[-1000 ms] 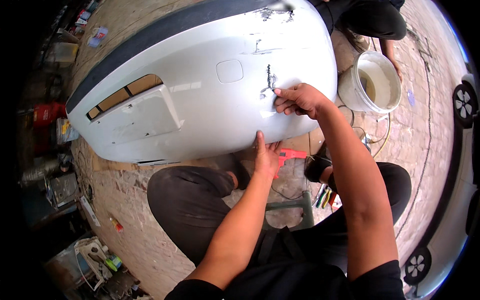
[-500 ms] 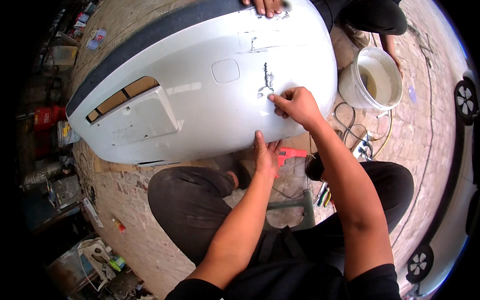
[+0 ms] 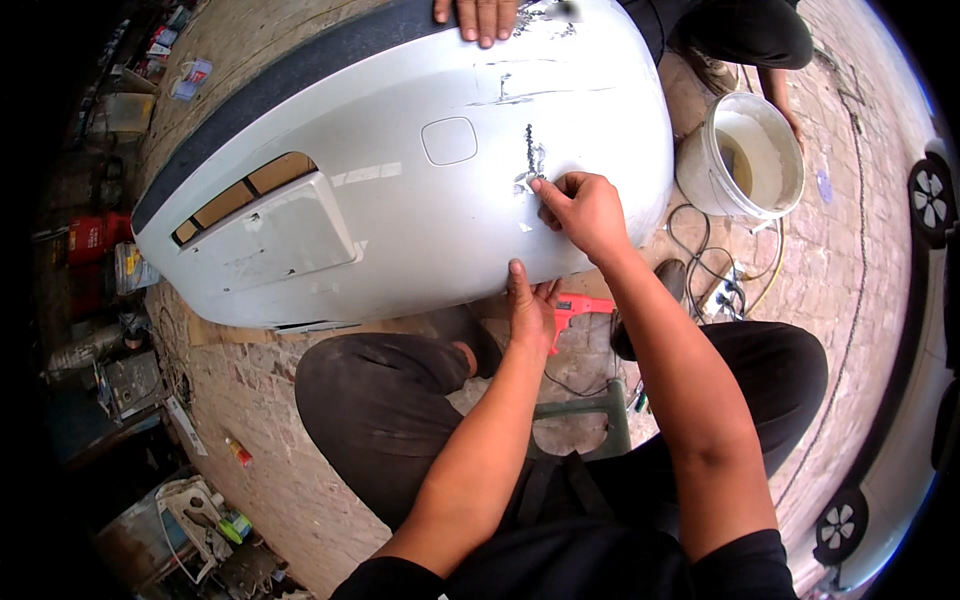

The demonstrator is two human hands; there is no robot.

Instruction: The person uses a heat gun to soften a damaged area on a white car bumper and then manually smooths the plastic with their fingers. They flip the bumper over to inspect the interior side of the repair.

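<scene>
A white car bumper (image 3: 390, 230) with a dark strip along its top lies before me, with cracks and rows of dark stitch-like marks on its right part. My left hand (image 3: 532, 310) grips its near edge, thumb on the painted face and fingers curled over the edge. My right hand (image 3: 580, 210) is closed beside a damaged patch (image 3: 530, 150), thumb tip at the lower end of the stitched crack; what its fingers hold, if anything, is hidden. A red tool (image 3: 578, 308), resembling a glue gun, is just right of my left hand, below the bumper.
Another person's hand (image 3: 480, 22) rests on the bumper's top; their bent leg (image 3: 740, 35) is behind a white bucket (image 3: 740, 140) at right. A power strip with cables (image 3: 725, 290) lies on the brick floor. Clutter (image 3: 95, 235) lines the left; a car (image 3: 880, 470) stands far right.
The other person's hand has come onto the bumper's top and slid left. My right hand has shifted slightly left along the damaged patch. My left hand stays at the edge.
</scene>
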